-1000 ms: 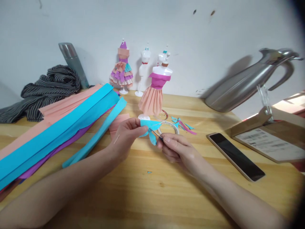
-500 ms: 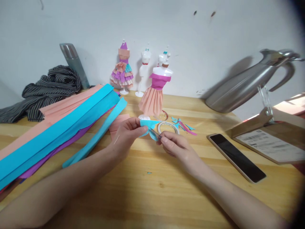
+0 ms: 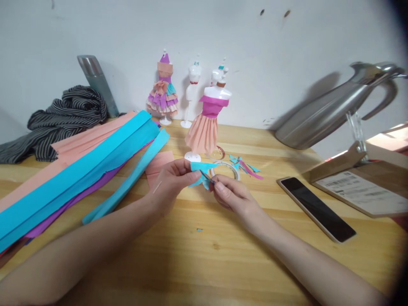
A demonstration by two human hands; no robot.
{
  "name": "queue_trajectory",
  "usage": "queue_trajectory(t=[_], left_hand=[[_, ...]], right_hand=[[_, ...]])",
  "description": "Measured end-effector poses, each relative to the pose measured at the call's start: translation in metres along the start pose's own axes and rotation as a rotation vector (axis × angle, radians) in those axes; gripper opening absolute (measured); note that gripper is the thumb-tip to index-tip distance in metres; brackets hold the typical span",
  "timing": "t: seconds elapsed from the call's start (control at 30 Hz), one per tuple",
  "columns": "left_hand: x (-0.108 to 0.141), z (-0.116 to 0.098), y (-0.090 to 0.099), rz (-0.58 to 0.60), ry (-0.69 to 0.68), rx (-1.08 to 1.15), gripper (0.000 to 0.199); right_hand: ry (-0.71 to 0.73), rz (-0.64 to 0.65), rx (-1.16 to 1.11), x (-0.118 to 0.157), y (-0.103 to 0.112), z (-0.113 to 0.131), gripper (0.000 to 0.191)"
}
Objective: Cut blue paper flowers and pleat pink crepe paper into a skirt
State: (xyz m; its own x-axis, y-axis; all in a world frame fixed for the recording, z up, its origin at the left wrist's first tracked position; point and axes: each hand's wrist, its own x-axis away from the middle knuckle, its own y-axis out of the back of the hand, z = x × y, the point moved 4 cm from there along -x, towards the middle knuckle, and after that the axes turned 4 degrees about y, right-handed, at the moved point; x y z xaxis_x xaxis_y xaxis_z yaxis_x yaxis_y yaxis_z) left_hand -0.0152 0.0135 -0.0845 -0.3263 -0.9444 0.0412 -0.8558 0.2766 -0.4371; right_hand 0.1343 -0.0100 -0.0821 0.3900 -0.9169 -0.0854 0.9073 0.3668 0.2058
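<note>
Over grained wood, left fingers pinching blue paper, right fingers clasping metal scissors

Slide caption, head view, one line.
Left hand holds a blue paper piece, right hand small metal scissors against it; a white mannequin in a pleated peach skirt stands beyond.

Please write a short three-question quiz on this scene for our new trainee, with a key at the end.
1. True or false: in the picture, the steel pitcher is to the right of the striped cloth.
2. Multiple choice: the right hand holds (a) a cardboard box, (b) a slim metal tool, (c) a phone.
3. Fill in: the left hand pinches a small piece coloured ____.

Key: 1 true; 2 b; 3 blue.
</note>
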Motion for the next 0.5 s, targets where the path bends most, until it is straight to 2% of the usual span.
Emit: queue_trajectory(t=[0.3,0.4,0.5], left_hand=[[-0.0007,0.0035,0.0005,-0.018,0.039,-0.011,0.013],[0.0004,0.0031,0.0004,-0.042,0.036,-0.002,0.015],[0.0020,0.0028,0.0007,-0.113,0.051,-0.003,0.020]], right_hand=[[-0.190,0.044,-0.260,0.0013,-0.0010,-0.0012,0.045],[-0.229,0.053,-0.261,0.0020,-0.0007,0.0009,0.045],[-0.212,0.057,-0.164,0.0022,-0.0013,0.0024,0.046]])
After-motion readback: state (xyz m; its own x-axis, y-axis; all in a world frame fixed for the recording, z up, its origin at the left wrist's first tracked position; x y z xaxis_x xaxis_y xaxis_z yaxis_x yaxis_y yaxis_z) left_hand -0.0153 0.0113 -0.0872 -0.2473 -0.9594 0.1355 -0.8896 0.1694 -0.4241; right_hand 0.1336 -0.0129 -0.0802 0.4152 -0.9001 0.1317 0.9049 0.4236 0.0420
